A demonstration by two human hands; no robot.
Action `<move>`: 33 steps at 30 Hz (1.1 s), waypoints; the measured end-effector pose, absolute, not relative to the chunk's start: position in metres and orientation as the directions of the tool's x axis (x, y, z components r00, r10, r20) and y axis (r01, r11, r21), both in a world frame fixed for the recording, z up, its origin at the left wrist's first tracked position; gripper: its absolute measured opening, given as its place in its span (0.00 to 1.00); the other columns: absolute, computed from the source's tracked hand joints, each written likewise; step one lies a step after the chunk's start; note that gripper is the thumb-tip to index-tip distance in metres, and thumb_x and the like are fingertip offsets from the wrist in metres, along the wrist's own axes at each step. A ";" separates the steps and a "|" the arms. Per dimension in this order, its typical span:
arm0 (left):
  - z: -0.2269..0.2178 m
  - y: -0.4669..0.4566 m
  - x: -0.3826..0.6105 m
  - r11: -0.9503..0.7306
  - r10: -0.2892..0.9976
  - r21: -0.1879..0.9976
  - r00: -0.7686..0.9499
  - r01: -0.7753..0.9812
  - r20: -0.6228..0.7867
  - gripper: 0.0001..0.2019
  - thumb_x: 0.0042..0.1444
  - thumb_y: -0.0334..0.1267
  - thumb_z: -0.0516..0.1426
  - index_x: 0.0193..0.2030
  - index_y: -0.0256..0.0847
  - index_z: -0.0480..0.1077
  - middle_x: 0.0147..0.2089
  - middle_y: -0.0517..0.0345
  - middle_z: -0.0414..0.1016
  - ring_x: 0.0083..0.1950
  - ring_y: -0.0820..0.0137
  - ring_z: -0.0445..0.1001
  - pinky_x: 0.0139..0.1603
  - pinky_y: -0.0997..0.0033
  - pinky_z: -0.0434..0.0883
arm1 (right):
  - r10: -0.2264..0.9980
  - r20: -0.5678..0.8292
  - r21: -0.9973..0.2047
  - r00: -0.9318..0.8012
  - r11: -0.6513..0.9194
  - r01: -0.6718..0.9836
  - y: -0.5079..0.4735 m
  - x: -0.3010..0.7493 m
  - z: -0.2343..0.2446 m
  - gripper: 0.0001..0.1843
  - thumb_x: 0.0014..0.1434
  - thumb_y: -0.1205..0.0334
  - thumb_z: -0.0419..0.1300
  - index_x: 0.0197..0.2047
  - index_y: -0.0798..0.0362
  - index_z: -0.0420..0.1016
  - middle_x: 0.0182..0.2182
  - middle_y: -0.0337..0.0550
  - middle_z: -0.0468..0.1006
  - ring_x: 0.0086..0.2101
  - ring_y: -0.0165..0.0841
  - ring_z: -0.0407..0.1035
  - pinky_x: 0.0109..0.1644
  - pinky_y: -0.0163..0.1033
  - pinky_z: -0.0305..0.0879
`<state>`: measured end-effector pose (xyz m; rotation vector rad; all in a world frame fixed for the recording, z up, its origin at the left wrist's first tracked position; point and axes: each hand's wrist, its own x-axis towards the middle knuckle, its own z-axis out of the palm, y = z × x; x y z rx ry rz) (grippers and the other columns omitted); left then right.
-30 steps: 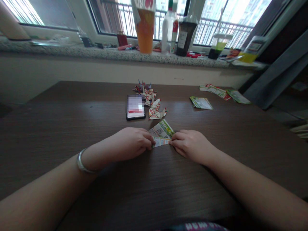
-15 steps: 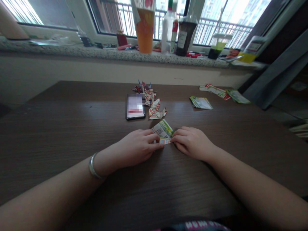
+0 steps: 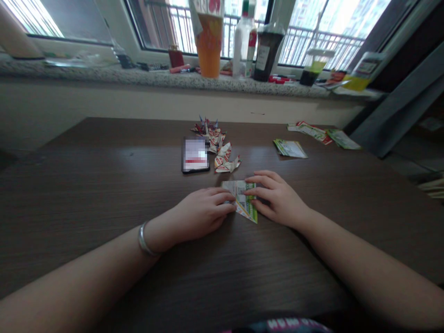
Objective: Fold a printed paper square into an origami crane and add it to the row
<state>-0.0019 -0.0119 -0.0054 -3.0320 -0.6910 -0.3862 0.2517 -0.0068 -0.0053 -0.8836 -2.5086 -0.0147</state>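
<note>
A folded piece of printed green and white paper (image 3: 249,212) lies on the brown table between my hands, one corner pointing toward me. My left hand (image 3: 203,210) grips its left side, fingers bent together over the edge; the thumb is mostly hidden. Spread fingers of my right hand (image 3: 281,200) rest on the paper's right part without closing on it. Just beyond stand folded paper pieces (image 3: 225,159) with red print, and behind them a cluster of similar pointed ones (image 3: 205,126). A phone (image 3: 195,155) with a blurred screen sits left of these.
To the right is a stack of green-printed papers (image 3: 290,148). Farther back lie a red and white strip (image 3: 314,132) and more green sheets (image 3: 343,138). Bottles, an orange drink cup (image 3: 209,48) and a dark cup (image 3: 267,53) line the stone windowsill (image 3: 145,77).
The paper has turned, its lower corner now pointing toward me. My right hand has gone from pinching its edge to spread fingers farther up. My left hand has shifted slightly.
</note>
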 end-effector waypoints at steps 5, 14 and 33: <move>-0.006 -0.010 -0.003 -0.898 0.440 0.125 0.861 0.422 0.255 0.12 0.59 0.30 0.53 0.49 0.39 0.70 0.56 0.49 0.72 0.58 0.61 0.70 0.58 0.58 0.70 | 0.594 0.414 -0.176 -0.690 0.796 0.579 -0.007 0.253 -0.005 0.16 0.57 0.69 0.56 0.48 0.50 0.78 0.53 0.47 0.73 0.57 0.41 0.60 0.61 0.53 0.61; -0.012 -0.006 -0.006 -0.866 0.496 0.201 0.838 0.458 0.227 0.13 0.61 0.33 0.53 0.52 0.41 0.69 0.61 0.54 0.69 0.66 0.63 0.62 0.64 0.56 0.65 | 0.575 0.369 -0.231 -0.730 0.817 0.528 -0.006 0.254 -0.008 0.18 0.54 0.74 0.55 0.46 0.51 0.76 0.53 0.44 0.75 0.57 0.39 0.61 0.62 0.53 0.61; -0.016 -0.002 -0.007 -0.825 0.560 0.059 0.797 0.562 0.227 0.22 0.63 0.41 0.52 0.63 0.43 0.62 0.66 0.55 0.63 0.68 0.56 0.57 0.68 0.47 0.55 | 0.451 0.258 -0.151 -0.854 0.892 0.426 -0.005 0.258 -0.002 0.10 0.63 0.60 0.56 0.42 0.50 0.78 0.43 0.43 0.80 0.45 0.35 0.71 0.51 0.43 0.67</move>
